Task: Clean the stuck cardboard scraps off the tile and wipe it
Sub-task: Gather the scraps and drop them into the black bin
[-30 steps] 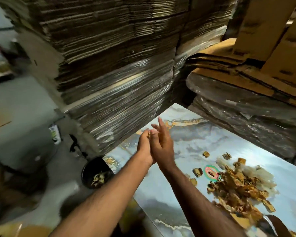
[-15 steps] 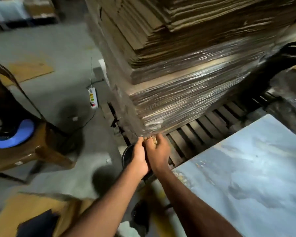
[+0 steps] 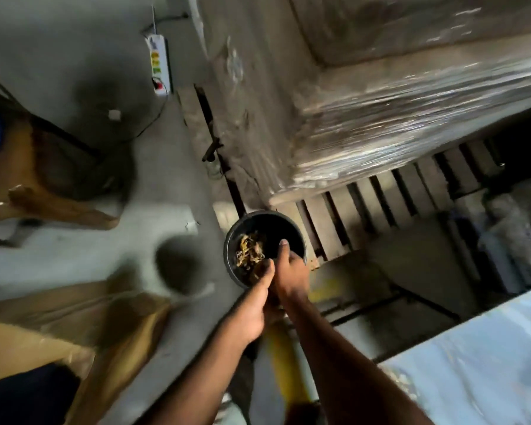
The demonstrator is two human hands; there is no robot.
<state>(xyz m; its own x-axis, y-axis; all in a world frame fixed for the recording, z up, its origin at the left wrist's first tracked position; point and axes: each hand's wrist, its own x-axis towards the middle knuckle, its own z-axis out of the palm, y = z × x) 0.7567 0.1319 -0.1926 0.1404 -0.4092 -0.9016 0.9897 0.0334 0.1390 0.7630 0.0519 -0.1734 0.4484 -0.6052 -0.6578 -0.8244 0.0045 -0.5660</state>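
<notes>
A black bucket (image 3: 298, 233) stands on the floor beside the pallet, with brown cardboard scraps (image 3: 247, 250) lying inside it. My left hand (image 3: 252, 305) and my right hand (image 3: 288, 268) are pressed together and cupped over the bucket's near rim. Scraps show at their fingertips, tipped toward the bucket's inside. A corner of the pale marbled tile (image 3: 472, 363) fills the bottom right, and the part in view is blurred. The scrap heap on the tile is out of view.
A film-wrapped stack of flat cardboard (image 3: 380, 102) sits on a wooden pallet (image 3: 365, 210) just behind the bucket. A power strip (image 3: 158, 65) lies on the concrete floor, a wooden stool (image 3: 43, 185) stands at left, flat cardboard (image 3: 43, 332) at lower left, a yellow post (image 3: 284, 369) under my arms.
My view has swung left and down from the tile to the floor. Both hands, held together, have moved from above the tile to over the black bucket.
</notes>
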